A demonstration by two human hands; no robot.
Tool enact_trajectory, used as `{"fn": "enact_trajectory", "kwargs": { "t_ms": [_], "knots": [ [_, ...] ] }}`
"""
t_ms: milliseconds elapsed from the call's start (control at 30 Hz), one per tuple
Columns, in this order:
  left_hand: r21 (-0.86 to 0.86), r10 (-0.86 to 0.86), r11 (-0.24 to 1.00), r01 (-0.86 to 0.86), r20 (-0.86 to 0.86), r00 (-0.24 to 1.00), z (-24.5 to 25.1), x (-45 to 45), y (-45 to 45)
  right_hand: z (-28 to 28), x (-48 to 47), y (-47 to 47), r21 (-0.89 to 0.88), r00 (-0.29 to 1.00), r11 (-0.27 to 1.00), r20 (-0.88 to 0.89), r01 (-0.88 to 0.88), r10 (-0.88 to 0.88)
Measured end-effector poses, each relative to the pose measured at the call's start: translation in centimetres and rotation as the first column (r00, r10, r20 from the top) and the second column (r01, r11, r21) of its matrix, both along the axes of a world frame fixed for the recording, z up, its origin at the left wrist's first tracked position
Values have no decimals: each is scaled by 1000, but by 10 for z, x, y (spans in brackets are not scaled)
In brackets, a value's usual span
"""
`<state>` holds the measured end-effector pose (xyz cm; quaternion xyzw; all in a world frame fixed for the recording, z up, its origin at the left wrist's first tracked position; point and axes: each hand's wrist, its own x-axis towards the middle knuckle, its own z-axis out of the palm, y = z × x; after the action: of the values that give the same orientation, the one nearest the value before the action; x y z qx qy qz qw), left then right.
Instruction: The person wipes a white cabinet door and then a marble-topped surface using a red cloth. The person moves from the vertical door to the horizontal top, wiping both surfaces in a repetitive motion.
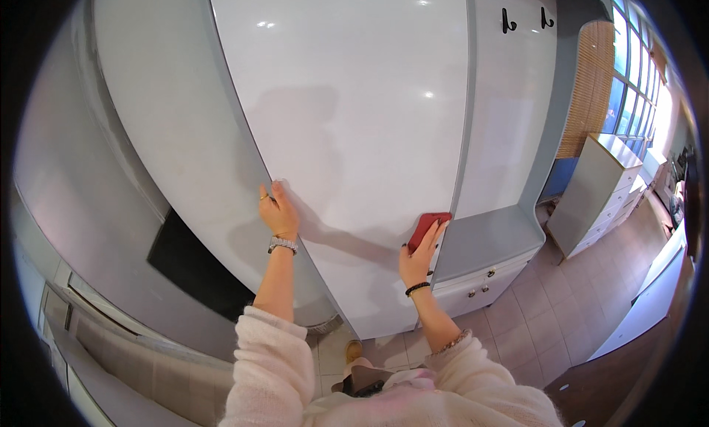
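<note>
A tall glossy white cabinet door (pixel 354 156) fills the middle of the view, upright before me. At its left edge, my left hand (pixel 278 212) straddles the corner, with fingers on both sides of it. The fingertips there are partly hidden. Low on the door's right side, my right hand (pixel 421 255) presses a red pad (pixel 429 227), a sponge or folded cloth, flat against the white surface. That pad reaches the grey trim strip (pixel 464 122) along the door's right edge.
Right of the door are a grey bench shelf (pixel 487 241), white drawers (pixel 498 275) and two black coat hooks (pixel 508 22). A white chest of drawers (pixel 595 197) stands farther right on the tiled floor (pixel 532 316). A black panel (pixel 194 266) lies beyond the cabinet's left side.
</note>
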<state>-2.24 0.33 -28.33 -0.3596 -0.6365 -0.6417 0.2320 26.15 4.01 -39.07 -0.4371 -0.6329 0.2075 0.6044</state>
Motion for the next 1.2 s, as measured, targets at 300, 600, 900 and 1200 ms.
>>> {"fn": "enact_trajectory", "kwargs": {
  "t_ms": [300, 600, 900, 1200],
  "knots": [
    [-10, -23, 1000, 23, -12, 1000, 1, -2, -2, 61, -9, 9, 185, 1000, 983, -1, 17, -18],
    [-45, -11, 999, 10, -33, 999, 2, -4, -4, 47, -23, -25, 345, 799, 887, 599, -309, 45],
    [-47, -2, 999, 1, -24, 1000, 0, -1, -4, 21, -9, -20, 135, 949, 983, 306, -125, 79],
    [-55, 10, 998, -11, -13, 1000, 2, 0, -5, 67, -6, 3, 169, 999, 985, 47, -29, 22]
  ]
}}
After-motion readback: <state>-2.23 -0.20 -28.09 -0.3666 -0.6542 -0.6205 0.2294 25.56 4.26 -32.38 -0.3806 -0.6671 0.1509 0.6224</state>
